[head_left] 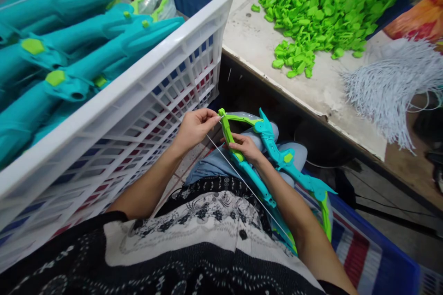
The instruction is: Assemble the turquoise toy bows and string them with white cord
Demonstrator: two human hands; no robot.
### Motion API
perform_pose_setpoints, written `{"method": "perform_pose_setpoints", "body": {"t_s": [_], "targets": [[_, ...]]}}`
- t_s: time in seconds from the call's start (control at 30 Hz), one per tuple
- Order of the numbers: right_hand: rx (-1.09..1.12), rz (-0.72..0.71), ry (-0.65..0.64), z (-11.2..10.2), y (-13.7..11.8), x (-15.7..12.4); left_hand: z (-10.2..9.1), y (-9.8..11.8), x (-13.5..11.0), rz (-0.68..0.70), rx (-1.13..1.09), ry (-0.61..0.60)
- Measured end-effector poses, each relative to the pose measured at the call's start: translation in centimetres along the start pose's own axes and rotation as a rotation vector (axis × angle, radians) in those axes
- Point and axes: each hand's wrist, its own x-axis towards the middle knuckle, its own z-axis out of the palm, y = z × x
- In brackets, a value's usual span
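A teal and green plastic toy bow (274, 147) lies across my lap, with a long teal and green bar (254, 179) close beside it. My right hand (246, 147) is closed around the green part of this bar. At the green tip, my left hand (199, 126) pinches a thin white string (235, 169) between thumb and fingertips. From there the string runs down to the lower right, past my right forearm. What my right palm covers is hidden.
On my left stands a white plastic crate (148, 62) holding several teal toy parts (93, 50). A worktable (242, 39) ahead bears a heap of small green pieces (321, 14) and a bundle of pale strings (391, 85). A blue bin (394, 253) sits at lower right.
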Motion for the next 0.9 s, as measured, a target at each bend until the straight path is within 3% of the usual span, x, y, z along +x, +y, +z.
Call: {"method": "perform_pose_setpoints", "body": {"t_s": [0.13,0.33,0.5,0.6,0.73,0.9], "targets": [[-0.011,-0.016,0.006,0.0,0.2,0.1,0.6,-0.2,0.6,0.0,-0.099,-0.002],[-0.134,-0.111,0.03,0.4,0.6,0.0,0.7,-0.6,1.3,-0.13,-0.392,-0.137],[-0.438,-0.571,0.291,1.4,-3.8,0.6,0.3,-0.6,1.6,-0.163,-0.426,-0.121],[-0.553,-0.757,0.293,2.0,-7.5,1.9,0.3,-0.5,1.6,-0.175,-0.422,-0.13],[-0.664,-0.796,0.205,2.7,-10.1,3.2,0.1,-0.5,1.5,-0.184,-0.427,-0.136],[-0.778,-0.824,0.194,3.6,-9.8,3.1,-0.1,-0.4,1.5,-0.171,-0.311,-0.141]]}}
